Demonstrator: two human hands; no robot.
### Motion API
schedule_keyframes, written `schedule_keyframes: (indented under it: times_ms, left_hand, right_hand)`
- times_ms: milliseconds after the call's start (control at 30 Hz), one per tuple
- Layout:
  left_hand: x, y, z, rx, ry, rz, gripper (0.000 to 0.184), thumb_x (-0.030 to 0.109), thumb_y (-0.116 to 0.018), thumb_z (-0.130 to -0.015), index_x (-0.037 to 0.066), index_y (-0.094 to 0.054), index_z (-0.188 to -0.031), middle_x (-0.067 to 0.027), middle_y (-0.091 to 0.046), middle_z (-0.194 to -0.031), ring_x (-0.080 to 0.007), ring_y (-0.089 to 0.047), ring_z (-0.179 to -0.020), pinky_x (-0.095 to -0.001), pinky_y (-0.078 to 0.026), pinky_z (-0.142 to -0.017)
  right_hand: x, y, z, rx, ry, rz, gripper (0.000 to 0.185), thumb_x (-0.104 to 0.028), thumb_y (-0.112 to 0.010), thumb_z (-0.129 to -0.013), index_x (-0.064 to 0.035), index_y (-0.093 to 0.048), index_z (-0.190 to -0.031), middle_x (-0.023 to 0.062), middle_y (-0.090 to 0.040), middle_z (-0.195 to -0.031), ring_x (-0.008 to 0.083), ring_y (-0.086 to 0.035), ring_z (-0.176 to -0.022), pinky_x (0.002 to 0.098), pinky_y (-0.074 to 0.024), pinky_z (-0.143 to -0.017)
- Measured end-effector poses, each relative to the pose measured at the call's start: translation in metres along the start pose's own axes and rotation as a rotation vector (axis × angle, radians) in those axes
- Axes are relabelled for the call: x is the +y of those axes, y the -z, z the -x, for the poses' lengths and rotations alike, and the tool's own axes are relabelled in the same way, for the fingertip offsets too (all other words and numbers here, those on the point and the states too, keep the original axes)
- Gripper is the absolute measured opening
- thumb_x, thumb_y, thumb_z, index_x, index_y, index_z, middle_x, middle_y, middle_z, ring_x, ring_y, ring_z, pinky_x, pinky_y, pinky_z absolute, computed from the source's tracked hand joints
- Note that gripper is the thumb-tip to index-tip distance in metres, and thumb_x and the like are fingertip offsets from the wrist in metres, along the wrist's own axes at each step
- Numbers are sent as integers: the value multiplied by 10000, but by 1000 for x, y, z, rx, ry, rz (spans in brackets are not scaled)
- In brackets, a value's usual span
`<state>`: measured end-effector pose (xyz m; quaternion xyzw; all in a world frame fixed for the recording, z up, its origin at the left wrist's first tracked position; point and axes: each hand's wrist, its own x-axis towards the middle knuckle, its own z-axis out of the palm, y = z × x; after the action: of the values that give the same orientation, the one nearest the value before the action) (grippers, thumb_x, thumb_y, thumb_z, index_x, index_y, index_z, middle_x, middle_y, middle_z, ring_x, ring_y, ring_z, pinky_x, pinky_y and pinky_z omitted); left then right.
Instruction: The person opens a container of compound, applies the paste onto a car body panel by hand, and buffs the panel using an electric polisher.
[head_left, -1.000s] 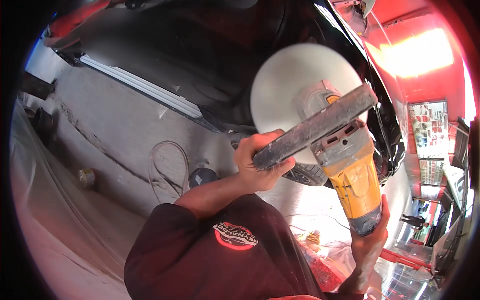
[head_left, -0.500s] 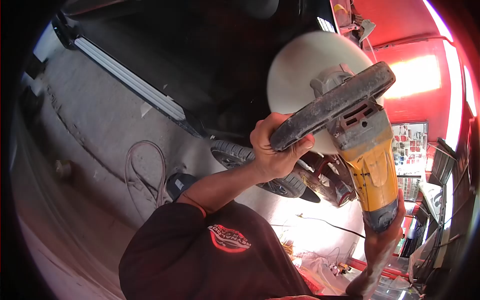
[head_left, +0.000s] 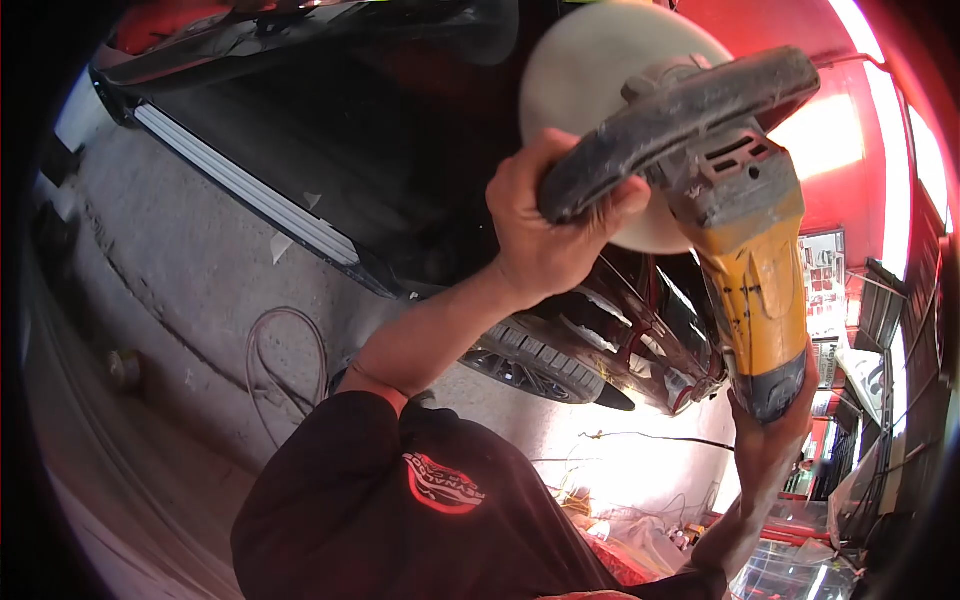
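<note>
A yellow and grey rotary polisher (head_left: 762,290) with a round whitish pad (head_left: 590,75) is held up in front of me. My left hand (head_left: 555,225) wraps round the lower left end of its scuffed black front handle (head_left: 690,125), thumb over the near side. At the dark rear end of the body, my right hand (head_left: 795,410) grips, with most of its fingers hidden behind the tool. The pad faces the glossy black car body (head_left: 300,170); whether it touches the panel cannot be made out. The pad's surface looks smooth and slightly blurred.
A silver side step (head_left: 245,185) runs along the car's lower edge. Below the polisher is a wheel (head_left: 530,365). A looped hose (head_left: 285,350) lies on the concrete floor. A dark cable (head_left: 660,437) crosses the bright floor at right, near a red wall (head_left: 840,205) and shelving.
Both hands and the polisher have moved higher in the view, the tool's body slightly to the right. The car and wheel have also shifted in view. Both grips stay the same.
</note>
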<state>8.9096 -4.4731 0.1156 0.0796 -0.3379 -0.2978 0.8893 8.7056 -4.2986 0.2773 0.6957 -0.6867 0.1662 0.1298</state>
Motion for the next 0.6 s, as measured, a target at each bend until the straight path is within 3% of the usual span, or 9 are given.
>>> schedule_keyframes:
  times_ms: [267, 600]
  left_hand:
    - [1, 5, 23, -22, 1, -148, 335, 179, -895, -813, 34, -618, -935, 3, -688, -729, -38, -607, -657, -208, -484, -618]
    - [10, 5, 5, 0, -3, 138, 281, 143, -837, -869, 14, -605, -961, -72, -689, -798, -74, -597, -626, -216, -475, -553]
  right_hand:
    - [14, -12, 11, -20, -24, -59, 870, -36, -820, -778, -41, -362, -1518, 247, -605, -1361, 352, -622, -1234, 434, -490, -1029]
    - [9, -17, -1, 20, 69, -104, 919, -26, -850, -747, -66, -371, -1531, 232, -610, -1365, 355, -634, -1224, 420, -511, -993]
